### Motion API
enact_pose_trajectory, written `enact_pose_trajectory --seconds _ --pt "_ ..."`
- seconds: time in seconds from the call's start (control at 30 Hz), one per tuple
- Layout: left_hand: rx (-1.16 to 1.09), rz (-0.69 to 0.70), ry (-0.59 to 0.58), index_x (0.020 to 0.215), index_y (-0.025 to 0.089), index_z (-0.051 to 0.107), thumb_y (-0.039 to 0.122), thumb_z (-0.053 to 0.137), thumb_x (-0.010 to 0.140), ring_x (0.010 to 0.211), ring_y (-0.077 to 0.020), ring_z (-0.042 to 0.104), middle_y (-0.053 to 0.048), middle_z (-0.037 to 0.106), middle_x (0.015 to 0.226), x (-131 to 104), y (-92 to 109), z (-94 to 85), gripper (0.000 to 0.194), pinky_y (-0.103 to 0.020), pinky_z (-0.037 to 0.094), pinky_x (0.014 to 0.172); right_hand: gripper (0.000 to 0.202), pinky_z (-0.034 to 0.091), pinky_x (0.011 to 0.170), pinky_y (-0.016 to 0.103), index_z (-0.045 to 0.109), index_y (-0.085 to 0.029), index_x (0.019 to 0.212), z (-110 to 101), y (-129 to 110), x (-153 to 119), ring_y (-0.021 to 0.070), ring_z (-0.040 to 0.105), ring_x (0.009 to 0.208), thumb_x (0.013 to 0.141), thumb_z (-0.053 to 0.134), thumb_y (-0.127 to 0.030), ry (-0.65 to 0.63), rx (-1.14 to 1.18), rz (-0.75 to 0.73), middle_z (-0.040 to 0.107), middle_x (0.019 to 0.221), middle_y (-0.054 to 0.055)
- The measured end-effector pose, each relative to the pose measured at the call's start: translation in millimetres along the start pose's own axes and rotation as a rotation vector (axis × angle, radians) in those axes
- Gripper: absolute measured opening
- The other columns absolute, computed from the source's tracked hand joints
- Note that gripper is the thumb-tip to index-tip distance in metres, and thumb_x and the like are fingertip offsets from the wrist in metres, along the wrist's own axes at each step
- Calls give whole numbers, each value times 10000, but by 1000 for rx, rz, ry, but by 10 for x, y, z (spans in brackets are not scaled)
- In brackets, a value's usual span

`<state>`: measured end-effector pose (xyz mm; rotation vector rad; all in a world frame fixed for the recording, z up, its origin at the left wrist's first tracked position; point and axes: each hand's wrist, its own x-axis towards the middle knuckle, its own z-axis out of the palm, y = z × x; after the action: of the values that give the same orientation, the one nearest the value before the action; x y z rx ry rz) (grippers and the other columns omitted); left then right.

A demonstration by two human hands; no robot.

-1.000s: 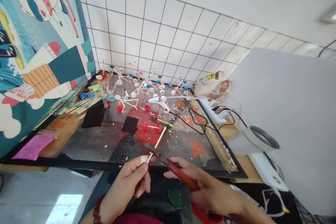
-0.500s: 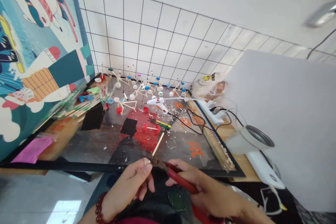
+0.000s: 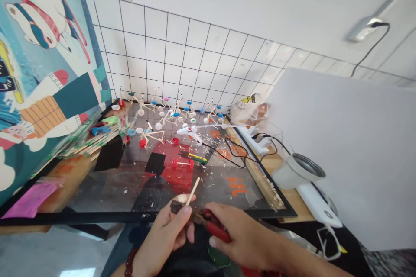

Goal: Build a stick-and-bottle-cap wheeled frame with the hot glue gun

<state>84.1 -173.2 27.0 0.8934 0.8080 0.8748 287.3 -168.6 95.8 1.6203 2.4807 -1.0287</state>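
Pale wood: one short stick [image 3: 194, 190], pinched upright and tilted between thumb and index finger of the left hand [image 3: 167, 236], above the near edge of the table; its lower end is hidden by the thumb. A whitish wrap [image 3: 182, 198] circles the index finger; a dark red bead bracelet [image 3: 129, 263] is on the wrist.

Red-handled pliers [image 3: 217, 231]: one pair, gripped in the closed right hand [image 3: 245, 238]; dark metal head partly behind the left thumb, close to the stick. Whether the jaws bite it cannot be told.

Writing: one orange mark [image 3: 236, 187] on the glossy tabletop [image 3: 214, 199], shaped like a Chinese character, reading uncertain; further orange marks [image 3: 225, 152] beyond, illegible. Clear plastic bag [image 3: 251, 111], with a yellow-and-black label [image 3: 249, 99], print too small to read.

White glue gun [image 3: 191, 132], lying on its side, black cable attached. Yellow-and-green cutter [image 3: 196, 158], near a pale rod with red caps [image 3: 183, 163] at both ends. Black square [image 3: 155, 163], to the left. Stick models with coloured caps [image 3: 176, 115], several, along the far edge. Pink packet [image 3: 30, 199], near left corner.
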Motion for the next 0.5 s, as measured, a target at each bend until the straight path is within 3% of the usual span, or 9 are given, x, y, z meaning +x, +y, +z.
enact_pose_trajectory --seconds 0.1,0.2,0.3,0.43,0.5 --pt "121 -34 -71 877 146 647 722 588 779 458 -52 307 18 527 606 -33 72 -13 588 -235 187 461 286 465 770 321 578 -187 1041 -67 -12 49 240 631 893 770 624 -265 -23 -54 29 680 1005 79" --pt "308 -103 -171 577 161 527 793 492 778 441 -66 287 41 370 477 -22 169 -83 664 -258 162 464 225 418 675 275 551 -187 984 -118 12 130 209 622 804 760 576 -195 -13 -110 -34 676 934 65" --pt "330 -145 -151 548 184 456 854 385 766 425 -65 216 64 283 457 47 298 -159 708 -268 114 462 205 373 625 256 531 -186 961 -160 16 255 194 611 759 758 555 -172 -13 -161 -62 670 899 65" --pt "302 -253 -19 628 200 408 912 425 663 412 -40 181 74 373 544 129 435 -240 713 -254 79 442 232 348 592 250 543 -179 984 -195 -37 426 194 606 742 752 556 -178 -67 -186 -30 671 900 77" --pt "312 -288 -9 644 205 393 930 431 627 410 -36 190 74 402 567 134 456 -280 726 -250 76 434 258 357 592 249 553 -178 998 -187 -59 485 198 613 749 741 571 -178 -104 -153 -24 678 913 79"
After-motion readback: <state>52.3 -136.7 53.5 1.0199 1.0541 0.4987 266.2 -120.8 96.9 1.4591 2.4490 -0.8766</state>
